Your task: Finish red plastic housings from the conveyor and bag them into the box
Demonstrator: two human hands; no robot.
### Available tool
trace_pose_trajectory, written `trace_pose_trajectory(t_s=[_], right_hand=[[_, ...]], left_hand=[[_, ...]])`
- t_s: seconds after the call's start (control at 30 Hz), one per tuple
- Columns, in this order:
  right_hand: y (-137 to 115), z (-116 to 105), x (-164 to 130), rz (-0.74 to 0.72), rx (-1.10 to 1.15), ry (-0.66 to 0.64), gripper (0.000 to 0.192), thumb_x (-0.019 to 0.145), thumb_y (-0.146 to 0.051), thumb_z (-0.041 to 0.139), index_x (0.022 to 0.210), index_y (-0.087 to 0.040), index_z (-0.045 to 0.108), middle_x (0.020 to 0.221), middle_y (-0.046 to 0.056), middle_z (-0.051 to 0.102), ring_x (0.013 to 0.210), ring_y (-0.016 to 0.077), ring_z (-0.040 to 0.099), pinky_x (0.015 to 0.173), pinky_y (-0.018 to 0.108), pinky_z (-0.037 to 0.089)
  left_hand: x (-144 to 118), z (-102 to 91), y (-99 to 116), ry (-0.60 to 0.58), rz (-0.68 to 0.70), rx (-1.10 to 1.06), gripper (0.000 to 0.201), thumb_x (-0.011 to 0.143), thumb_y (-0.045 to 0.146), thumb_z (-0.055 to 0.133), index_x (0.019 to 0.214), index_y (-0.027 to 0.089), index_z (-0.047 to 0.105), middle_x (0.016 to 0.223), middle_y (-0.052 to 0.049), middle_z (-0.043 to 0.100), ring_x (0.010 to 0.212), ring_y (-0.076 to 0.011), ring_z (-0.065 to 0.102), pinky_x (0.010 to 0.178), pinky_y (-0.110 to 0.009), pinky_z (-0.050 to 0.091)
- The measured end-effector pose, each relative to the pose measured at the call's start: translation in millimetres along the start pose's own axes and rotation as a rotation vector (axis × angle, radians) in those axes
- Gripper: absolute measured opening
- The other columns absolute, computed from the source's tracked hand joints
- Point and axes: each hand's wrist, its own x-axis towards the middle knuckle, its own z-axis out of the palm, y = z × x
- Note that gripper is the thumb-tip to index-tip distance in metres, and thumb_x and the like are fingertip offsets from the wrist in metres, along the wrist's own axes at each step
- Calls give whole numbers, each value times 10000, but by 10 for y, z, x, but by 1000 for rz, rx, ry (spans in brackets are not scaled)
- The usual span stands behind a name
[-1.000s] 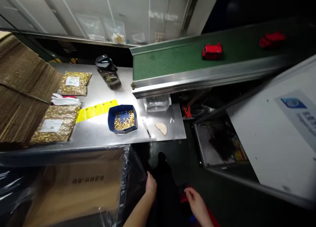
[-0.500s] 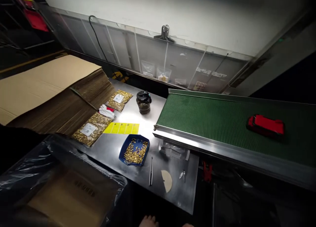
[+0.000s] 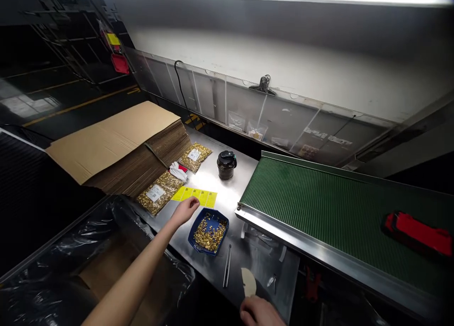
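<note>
My left hand [image 3: 185, 211] hovers by the left rim of the blue tray [image 3: 196, 248], fingers loosely bent and apart, nothing seen in them. Small gold-coloured metal pieces [image 3: 207, 236] lie in that tray. At the bottom edge, my right hand [image 3: 262, 311] has its fingers curled at the lower end of a beige half-round scraper [image 3: 248, 282], which lies flat on the metal table; the fingertips are partly hidden. Between tray and scraper rest metal tweezers [image 3: 227, 266]. Right of the scraper is a small metal tool [image 3: 272, 282]. Yellow labels [image 3: 198, 196] lie beyond my left hand.
Bags of gold-coloured parts [image 3: 159, 192] lie beside stacked cardboard [image 3: 117, 132]. A black-lidded jar [image 3: 226, 165] stands behind the tray. On the right runs a green conveyor [image 3: 312, 189] carrying a red-and-black object [image 3: 418, 233]. A plastic-lined box [image 3: 124, 222] sits front left.
The view has shifted, so the table things appear lower and further right. My left hand has come up beside the tray; my right hand has reached the scraper.
</note>
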Motion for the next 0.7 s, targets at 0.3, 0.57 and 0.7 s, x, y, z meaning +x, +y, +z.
trace_pose_trajectory(t_s=[0.3,0.57,0.7], right_hand=[[-1473,-1028,1181,-52,64,187,266,1005,-361,482,949,-269,726,940,-9,766,885,174,703,741,240,430],[-1844,-1143,3195,137,-212,312,327,977,-295,541,1273,-204,646,1290,110,685,1194,248,624,930,323,451],[-1781,-1022,3701,118,-281,225,298,987,-360,603,1222,-187,667,1205,87,708,1115,232,656,952,386,499]], left_hand=[[1221,302,-555,-101,143,279,382,943,384,677,1253,168,627,1357,-116,597,1248,-303,571,1052,-556,486],[1439,264,-913,-165,249,241,388,943,406,670,1248,170,627,1311,-108,624,1239,-299,575,1087,-571,444],[1484,219,-987,-201,276,142,360,968,406,642,1238,168,637,1234,-96,671,1156,-268,631,1065,-545,474]])
